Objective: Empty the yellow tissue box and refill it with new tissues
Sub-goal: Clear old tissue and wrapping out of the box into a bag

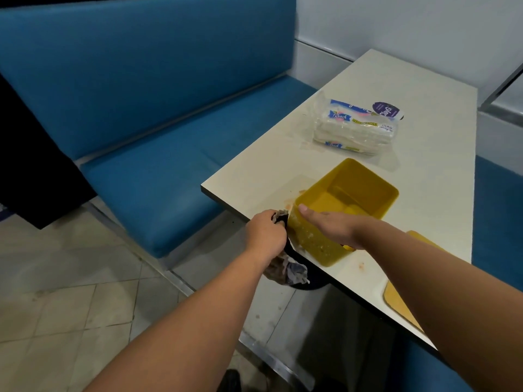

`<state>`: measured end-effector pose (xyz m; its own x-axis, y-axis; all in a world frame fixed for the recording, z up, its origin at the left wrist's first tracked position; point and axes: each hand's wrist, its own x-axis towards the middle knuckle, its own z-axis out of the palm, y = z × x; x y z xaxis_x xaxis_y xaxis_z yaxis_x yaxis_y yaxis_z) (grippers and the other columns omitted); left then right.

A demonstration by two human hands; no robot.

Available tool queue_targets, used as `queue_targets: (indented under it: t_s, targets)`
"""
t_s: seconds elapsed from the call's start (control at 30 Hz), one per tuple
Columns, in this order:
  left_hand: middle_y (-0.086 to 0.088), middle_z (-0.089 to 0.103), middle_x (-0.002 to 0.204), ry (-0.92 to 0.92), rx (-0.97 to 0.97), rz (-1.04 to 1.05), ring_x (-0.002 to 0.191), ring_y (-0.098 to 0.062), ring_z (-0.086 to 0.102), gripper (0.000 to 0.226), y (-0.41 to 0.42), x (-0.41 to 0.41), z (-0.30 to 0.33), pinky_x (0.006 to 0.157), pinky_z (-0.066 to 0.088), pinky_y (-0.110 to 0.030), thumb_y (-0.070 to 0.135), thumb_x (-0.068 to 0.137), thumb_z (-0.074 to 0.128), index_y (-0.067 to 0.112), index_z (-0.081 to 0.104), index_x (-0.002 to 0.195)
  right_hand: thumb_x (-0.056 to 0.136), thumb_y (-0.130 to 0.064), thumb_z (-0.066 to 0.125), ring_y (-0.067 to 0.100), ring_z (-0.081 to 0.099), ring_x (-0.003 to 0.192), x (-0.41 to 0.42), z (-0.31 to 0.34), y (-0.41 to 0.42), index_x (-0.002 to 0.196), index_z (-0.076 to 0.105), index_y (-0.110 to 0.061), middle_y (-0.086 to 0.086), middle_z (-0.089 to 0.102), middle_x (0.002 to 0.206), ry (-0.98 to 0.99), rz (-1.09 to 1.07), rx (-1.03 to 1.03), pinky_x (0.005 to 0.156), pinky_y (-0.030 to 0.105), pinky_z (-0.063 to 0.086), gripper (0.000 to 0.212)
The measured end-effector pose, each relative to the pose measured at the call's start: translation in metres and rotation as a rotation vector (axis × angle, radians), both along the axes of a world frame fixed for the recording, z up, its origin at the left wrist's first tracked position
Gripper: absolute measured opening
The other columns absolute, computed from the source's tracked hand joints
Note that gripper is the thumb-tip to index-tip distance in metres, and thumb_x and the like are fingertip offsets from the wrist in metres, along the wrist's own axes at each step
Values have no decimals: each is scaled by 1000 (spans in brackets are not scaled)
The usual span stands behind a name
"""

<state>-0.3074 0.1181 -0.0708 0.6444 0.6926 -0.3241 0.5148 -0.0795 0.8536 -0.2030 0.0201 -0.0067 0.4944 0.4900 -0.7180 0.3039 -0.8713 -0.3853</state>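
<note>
**Yellow box steadied at the table edge, old tissues held off to the side**

The open rectangular yellow plastic tissue box (346, 210) sits at the near corner of the pale laminate table (418, 131), its mouth up and its inside bare of tissue as far as can be seen; its near wall is speckled with grime. It stands close to the table edge, probably so that what comes out of it can go straight over the side instead of across the tabletop.

The right hand (329, 226) lies on the box's near wall and rim, fingers fairly straight, thumb pointing up at the rim, palm turned to the wall. It reads as a steadying press more than a grasp; whether the fingers below hook round the wall cannot be told. The forearm reaches in from the lower right, across the table.

The left hand (266, 234) is just beside the box's left corner, out past the table edge, fingers curled round a crumpled wad of soiled grey-brown tissue (285, 268) that hangs below the fist and pokes out above it. A dark strip runs between the hand and the box; what it is cannot be told.

Farther back on the table, well apart from the box, lies a clear plastic-wrapped pack of white paper towels with blue print (355, 128), unopened by the look of it, presumably the refill. A flat yellow lid-like piece (402, 304) lies on the table near the right forearm. A blue padded bench seat (158, 176) stands to the left.
</note>
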Motion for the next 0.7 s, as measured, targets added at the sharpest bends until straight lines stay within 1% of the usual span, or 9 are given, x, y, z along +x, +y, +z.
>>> queue_targets:
  t_s: [0.07, 0.13, 0.23, 0.3, 0.4, 0.53, 0.57, 0.63, 0.7]
  targets:
    - [-3, 64, 90, -17, 4, 0, 85, -23, 59, 16, 0, 1, 2, 64, 43, -29, 10, 93, 50, 15, 66, 92, 84, -78, 15, 31, 13, 147, -1, 1, 1, 154, 15, -19, 7, 11, 161, -5, 2, -3, 113, 51, 18, 92]
    - [-1, 65, 88, -87, -5, 18, 82, -21, 59, 19, 1, 0, 7, 62, 43, -28, 11, 94, 50, 16, 68, 90, 85, -77, 16, 31, 13, 147, -2, 1, 1, 155, 14, -19, 7, 10, 161, -2, -14, -2, 113, 51, 20, 91]
    - [3, 69, 96, -230, -53, 48, 88, -13, 61, 22, 5, -4, 12, 68, 47, -21, 12, 96, 53, 18, 72, 106, 84, -78, 16, 31, 14, 147, -2, 0, 1, 155, 14, -20, 7, 11, 161, -7, -29, -12, 113, 50, 20, 92]
    - [5, 69, 98, -244, -67, 24, 91, -13, 62, 23, 8, -7, 10, 70, 47, -19, 12, 96, 54, 19, 71, 111, 83, -79, 17, 31, 13, 147, -2, -1, 2, 155, 14, -21, 7, 11, 161, -11, -37, -18, 113, 51, 19, 92]
    - [2, 72, 99, -214, -63, -8, 93, -17, 65, 22, 10, -6, 7, 74, 49, -25, 13, 96, 55, 20, 72, 108, 82, -80, 17, 31, 13, 147, -2, -1, 3, 155, 15, -21, 6, 11, 161, -23, -41, -21, 113, 51, 19, 94]
    - [9, 69, 89, -307, -129, 58, 85, -8, 64, 20, 9, -6, 14, 66, 48, -19, 12, 96, 57, 20, 72, 106, 83, -80, 18, 31, 15, 146, -2, -2, 3, 155, 15, -21, 7, 12, 161, -21, -51, -16, 113, 50, 21, 93]
    - [9, 69, 89, -312, -143, 64, 85, -9, 65, 19, 8, -7, 14, 68, 50, -20, 12, 96, 57, 20, 71, 106, 83, -80, 18, 31, 15, 146, -2, -2, 3, 155, 15, -21, 7, 12, 161, -20, -53, -16, 113, 50, 21, 93]
    - [6, 71, 92, -299, -181, 69, 88, -16, 67, 19, 6, -10, 11, 75, 54, -27, 11, 96, 57, 20, 71, 105, 82, -80, 18, 30, 14, 147, -2, -3, 3, 155, 15, -21, 6, 11, 161, -18, -54, -13, 113, 50, 19, 93]
    - [5, 72, 93, -302, -207, 73, 90, -18, 68, 19, 5, -11, 9, 80, 56, -32, 11, 95, 57, 21, 72, 103, 82, -80, 18, 29, 13, 147, -3, -3, 3, 155, 15, -21, 5, 10, 162, -19, -56, -13, 114, 50, 18, 94]
